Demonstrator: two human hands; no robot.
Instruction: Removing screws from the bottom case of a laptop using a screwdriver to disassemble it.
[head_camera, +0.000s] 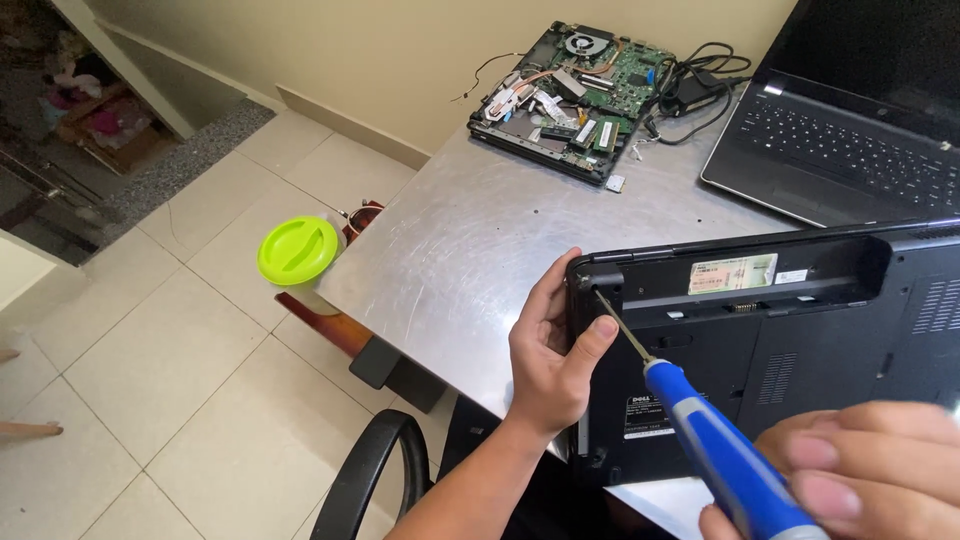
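A black laptop lies upside down on the metal table, its empty battery bay facing up. My left hand grips its left edge, thumb resting on the underside near the corner. My right hand holds a blue-handled screwdriver. The thin shaft runs up and left, and its tip sits at the laptop's top-left corner, just above my left thumb.
An opened laptop base with bare circuit board and fan lies at the table's far side, next to black cables. An open dark laptop stands far right. A lime-green lid and a black chair arm are over the tiled floor.
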